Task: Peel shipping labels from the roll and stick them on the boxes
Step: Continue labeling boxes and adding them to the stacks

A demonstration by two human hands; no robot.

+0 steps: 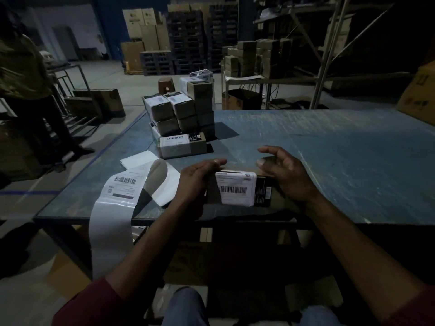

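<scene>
The labelled box (237, 188) lies at the near bench (329, 142) edge between both hands, long axis left-right. Left hand (195, 182) grips its left end; right hand (282, 171) hovers loosely curled, holding nothing, just right.

A dim warehouse is showing itself here: tall brown cardboard cartons (141, 27) and dark stacked pallets (186, 41) are standing at top centre, grey metal racking (329, 50) is rising upper right, and small labelled parcels (179, 109) are piling up on the worn blue-grey counter (329, 161).
</scene>
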